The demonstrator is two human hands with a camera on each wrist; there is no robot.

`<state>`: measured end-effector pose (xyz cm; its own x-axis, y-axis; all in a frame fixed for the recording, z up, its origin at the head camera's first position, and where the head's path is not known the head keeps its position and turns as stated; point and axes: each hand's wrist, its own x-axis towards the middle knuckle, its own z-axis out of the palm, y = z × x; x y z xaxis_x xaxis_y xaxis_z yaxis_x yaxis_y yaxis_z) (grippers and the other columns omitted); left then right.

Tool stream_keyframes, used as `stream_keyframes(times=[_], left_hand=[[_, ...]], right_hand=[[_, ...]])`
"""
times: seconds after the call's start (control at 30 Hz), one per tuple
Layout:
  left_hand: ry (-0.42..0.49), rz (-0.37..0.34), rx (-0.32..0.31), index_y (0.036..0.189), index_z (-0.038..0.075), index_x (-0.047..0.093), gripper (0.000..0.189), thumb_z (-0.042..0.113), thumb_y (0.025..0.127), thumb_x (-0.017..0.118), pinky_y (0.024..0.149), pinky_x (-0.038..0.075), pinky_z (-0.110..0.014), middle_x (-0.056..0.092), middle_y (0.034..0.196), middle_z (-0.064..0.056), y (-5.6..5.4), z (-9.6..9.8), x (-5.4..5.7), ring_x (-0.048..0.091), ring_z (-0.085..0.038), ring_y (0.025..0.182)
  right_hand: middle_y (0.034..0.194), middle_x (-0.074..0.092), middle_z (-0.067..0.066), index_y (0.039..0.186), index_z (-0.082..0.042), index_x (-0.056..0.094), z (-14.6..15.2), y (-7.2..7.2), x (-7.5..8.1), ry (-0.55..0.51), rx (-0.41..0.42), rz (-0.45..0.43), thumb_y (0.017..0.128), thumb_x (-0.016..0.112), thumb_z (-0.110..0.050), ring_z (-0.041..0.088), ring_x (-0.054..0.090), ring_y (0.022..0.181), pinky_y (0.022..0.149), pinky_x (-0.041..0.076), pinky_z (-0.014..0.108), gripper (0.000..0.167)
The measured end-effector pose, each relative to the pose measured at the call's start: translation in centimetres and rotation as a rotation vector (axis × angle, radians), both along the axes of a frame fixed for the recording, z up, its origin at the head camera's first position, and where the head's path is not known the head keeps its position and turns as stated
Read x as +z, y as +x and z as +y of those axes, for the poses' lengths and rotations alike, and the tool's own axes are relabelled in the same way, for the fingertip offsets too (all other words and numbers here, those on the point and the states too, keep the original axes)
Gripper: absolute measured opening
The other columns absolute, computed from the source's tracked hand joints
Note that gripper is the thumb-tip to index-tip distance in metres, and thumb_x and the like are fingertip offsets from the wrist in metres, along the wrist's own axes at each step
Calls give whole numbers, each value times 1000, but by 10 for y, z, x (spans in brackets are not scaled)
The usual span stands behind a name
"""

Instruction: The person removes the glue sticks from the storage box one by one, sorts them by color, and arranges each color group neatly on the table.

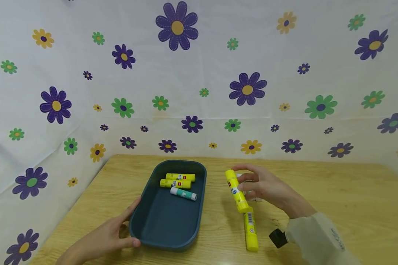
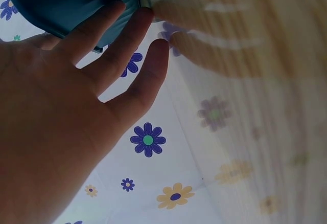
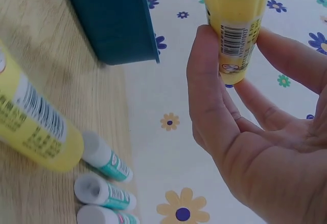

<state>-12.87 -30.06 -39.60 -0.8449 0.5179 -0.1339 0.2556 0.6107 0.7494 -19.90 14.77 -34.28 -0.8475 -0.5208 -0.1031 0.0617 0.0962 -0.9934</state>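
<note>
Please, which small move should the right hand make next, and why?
Probably the right hand should carry its yellow glue stick left, over the tray: two similar yellow sticks already lie inside, and the left hand touches the tray's side.

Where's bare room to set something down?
Free: near half of the tray, this side of its teal glue stick; tabletop right of the right sleeve. Crowded: the tray's far end; around the right hand, where more glue sticks sit.

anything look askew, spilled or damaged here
Mildly, yes: in the blue tray, the white-and-teal glue stick lies aslant beside two yellow glue sticks that lie nearly parallel, and its colour differs too. Nothing visible looks spilled or damaged.
</note>
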Motion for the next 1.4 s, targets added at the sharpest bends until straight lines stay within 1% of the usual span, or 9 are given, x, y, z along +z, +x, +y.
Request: stream_keyframes(times=[0.23,0.33,0.53,0.73,0.9,1.1,1.27,1.33,1.4], left_hand=[[-11,15,3,165,20,-2,103,29,95,74,94,51,-31,37,152,-34,0,-1,-1,55,-40,124],[-10,14,5,165,20,-1,102,29,96,74,94,51,-29,36,153,-33,0,0,-1,53,-42,127],[-1,8,1,165,18,-1,102,28,96,74,94,51,-29,36,153,-34,0,-1,1,53,-42,125],[18,32,-16,164,15,-1,102,26,95,74,93,51,-28,34,154,-34,-1,-2,1,52,-40,127],[45,27,-27,164,14,0,103,25,95,75,95,51,-26,31,155,-35,0,0,1,48,-41,130],[0,29,5,165,16,1,103,28,94,76,97,49,-27,35,155,-31,0,2,2,47,-39,131],[-14,39,-7,164,16,0,103,28,95,75,97,49,-29,34,155,-32,-1,1,2,48,-42,131],[-12,42,-11,164,16,-1,103,28,95,74,97,50,-29,34,155,-32,0,1,1,48,-42,131],[-11,47,-14,164,16,0,102,27,95,74,96,50,-29,34,155,-32,0,0,-1,50,-37,131]], right_hand=[[111,57,17,149,5,36,13,8,0,26,-40,28,96,64,-1,26,60,96,83,58,43,61],[112,57,19,149,5,35,18,11,0,35,-61,25,96,64,-1,27,61,96,84,58,44,61],[112,55,20,148,3,36,27,15,-6,77,-99,28,96,64,-2,30,59,96,83,59,43,59],[111,54,20,146,1,37,36,20,-11,116,-112,40,96,65,-4,30,57,96,82,59,44,58],[110,52,19,148,3,35,43,25,-16,137,-127,26,95,66,-4,29,57,94,79,59,42,61],[110,54,17,148,4,35,53,31,-21,168,-130,11,95,67,-5,27,56,94,78,59,41,63],[110,54,17,146,2,37,58,36,-27,171,-139,-22,95,68,-6,28,58,94,79,60,43,61],[109,54,17,145,3,37,60,38,-30,168,-140,-36,94,68,-5,28,60,92,79,60,43,60],[107,54,17,145,4,36,60,39,-34,159,-132,-43,94,68,-4,28,60,90,79,60,44,61]])
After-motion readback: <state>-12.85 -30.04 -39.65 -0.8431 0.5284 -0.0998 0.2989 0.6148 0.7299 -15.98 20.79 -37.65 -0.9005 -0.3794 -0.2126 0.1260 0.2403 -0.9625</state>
